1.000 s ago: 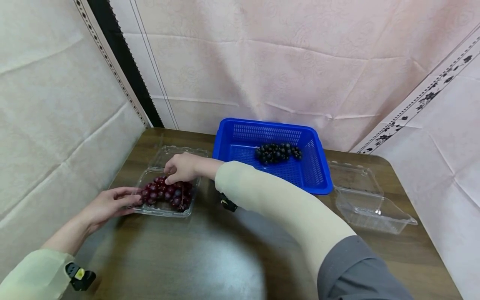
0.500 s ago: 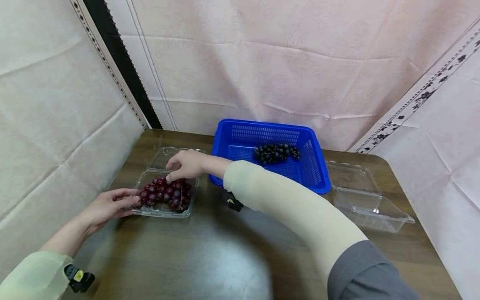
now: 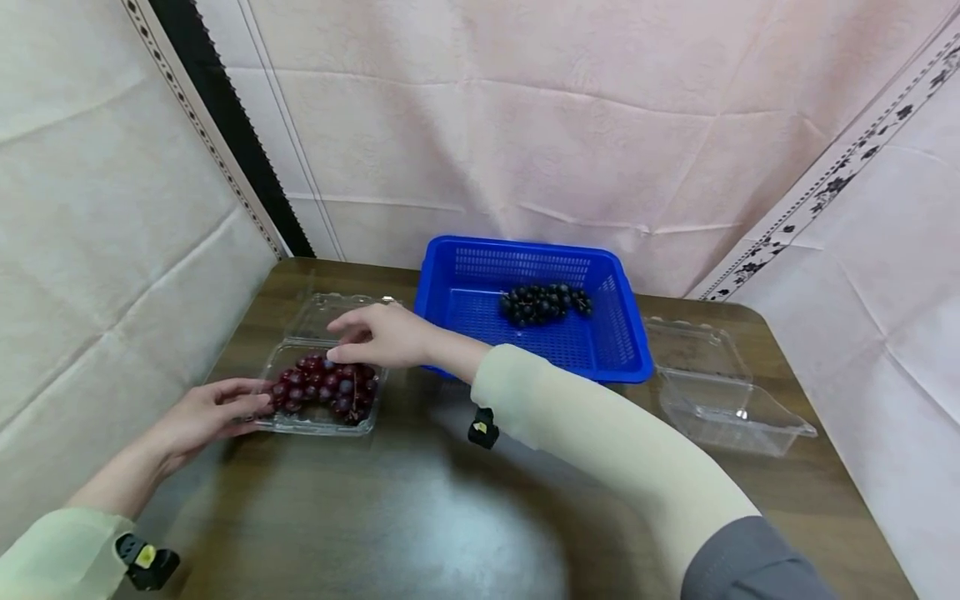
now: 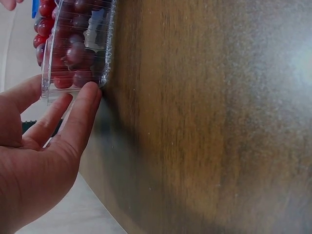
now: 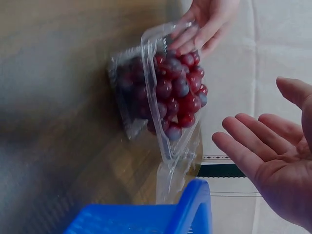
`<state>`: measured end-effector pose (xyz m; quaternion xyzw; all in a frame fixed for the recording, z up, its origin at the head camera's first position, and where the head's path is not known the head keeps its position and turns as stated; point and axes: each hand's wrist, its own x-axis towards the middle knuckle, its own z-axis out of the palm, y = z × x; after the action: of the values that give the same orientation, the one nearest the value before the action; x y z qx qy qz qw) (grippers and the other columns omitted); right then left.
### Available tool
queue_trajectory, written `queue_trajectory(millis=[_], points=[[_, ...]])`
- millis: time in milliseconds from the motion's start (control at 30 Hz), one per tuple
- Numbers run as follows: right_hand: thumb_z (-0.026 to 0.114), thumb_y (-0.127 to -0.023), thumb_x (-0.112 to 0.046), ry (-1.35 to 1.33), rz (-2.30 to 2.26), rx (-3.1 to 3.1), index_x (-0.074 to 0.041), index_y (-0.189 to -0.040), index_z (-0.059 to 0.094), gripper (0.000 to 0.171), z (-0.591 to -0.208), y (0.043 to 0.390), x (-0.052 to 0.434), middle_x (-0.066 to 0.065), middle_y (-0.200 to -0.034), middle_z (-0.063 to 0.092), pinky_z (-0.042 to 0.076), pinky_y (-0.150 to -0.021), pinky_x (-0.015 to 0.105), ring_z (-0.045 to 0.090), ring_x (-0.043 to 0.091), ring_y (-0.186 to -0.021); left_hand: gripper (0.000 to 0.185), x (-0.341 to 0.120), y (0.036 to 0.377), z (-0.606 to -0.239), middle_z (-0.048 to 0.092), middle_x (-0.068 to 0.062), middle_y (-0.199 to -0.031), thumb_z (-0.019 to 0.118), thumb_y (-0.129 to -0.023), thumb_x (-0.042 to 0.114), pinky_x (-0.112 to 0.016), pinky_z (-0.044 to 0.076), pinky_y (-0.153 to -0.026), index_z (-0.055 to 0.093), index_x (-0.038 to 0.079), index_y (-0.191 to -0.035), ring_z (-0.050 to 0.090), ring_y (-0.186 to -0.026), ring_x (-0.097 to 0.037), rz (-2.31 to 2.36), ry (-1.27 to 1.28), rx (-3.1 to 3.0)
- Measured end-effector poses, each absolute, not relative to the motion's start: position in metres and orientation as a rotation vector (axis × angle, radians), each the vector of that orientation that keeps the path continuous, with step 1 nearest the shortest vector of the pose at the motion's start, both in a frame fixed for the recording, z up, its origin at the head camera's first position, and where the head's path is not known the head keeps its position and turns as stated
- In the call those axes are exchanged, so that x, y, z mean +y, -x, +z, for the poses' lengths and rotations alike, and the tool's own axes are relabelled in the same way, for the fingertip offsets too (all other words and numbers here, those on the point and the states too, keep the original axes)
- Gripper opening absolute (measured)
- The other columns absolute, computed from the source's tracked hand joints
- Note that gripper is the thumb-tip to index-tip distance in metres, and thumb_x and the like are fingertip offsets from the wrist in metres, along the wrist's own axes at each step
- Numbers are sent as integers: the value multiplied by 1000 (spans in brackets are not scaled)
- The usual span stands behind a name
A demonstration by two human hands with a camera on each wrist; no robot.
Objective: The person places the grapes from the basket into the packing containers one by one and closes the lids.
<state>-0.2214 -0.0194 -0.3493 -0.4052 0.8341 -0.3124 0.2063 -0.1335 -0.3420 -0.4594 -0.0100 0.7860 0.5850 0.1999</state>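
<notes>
Steadying clear ribbed clamshell (image 3: 318, 392) | left hand (image 3: 206, 414) | round (glossy) red grapes (image 3: 322, 385)

Red-purple grapes (image 3: 324, 386) sitting in clear clamshell (image 3: 318, 421); black grapes (image 3: 543, 302) lying in blue perforated basket (image 3: 622, 350); counter (image 3: 420, 517) showing dark brown woodgrain; pink backdrop (image 3: 525, 125) hanging behind.

Blue basket (image 3: 626, 350) at table (image 3: 420, 517) rear, holding dark grape bunch (image 3: 543, 302). Empty clear clamshell (image 3: 720, 392), lid open, just right of basket. Pale cloth backdrop (image 3: 525, 125).
</notes>
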Motion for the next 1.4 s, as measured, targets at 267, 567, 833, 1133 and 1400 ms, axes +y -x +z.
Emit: queue_trajectory(millis=[267,567,833,1133,1400], points=[[68,-108,-30,1158,-984,2311,-7,-149,62,48,-362,198,-8,9,-136,73,54,-94,11,71,5,-115,62,-344,133,-459,62,-13,-139,60,-112,18,-31,63,-94,35,-19,-155,67,-108,2,1640,21,2199],[71,-106,-25,1065,-1150,2232,-5,-140,68,40,-379,179,6,5,-123,78,57,-91,13,73,1,-106,59,-345,135,-457,62,-9,-138,59,-112,18,-30,64,-94,37,-19,-154,67,-109,1,1625,-6,2206],[71,-106,-27,834,-1220,2136,-5,-131,72,33,-400,175,20,7,-106,80,66,-82,31,78,23,-97,62,-343,137,-455,55,-24,-147,58,-113,21,-31,64,-94,36,-18,-156,66,-110,2,1595,0,2219],[72,-106,-28,701,-1261,2045,-7,-116,74,24,-427,174,23,18,-107,79,68,-81,46,78,33,-101,63,-342,137,-455,48,-32,-153,58,-113,22,-31,63,-95,33,-17,-157,65,-110,2,1573,4,2219],[73,-105,-29,593,-1292,1983,-6,-104,71,24,-443,170,22,14,-95,80,68,-78,46,79,29,-93,65,-342,137,-455,48,-32,-152,59,-113,23,-31,63,-94,33,-16,-157,65,-109,2,1565,1,2216]])
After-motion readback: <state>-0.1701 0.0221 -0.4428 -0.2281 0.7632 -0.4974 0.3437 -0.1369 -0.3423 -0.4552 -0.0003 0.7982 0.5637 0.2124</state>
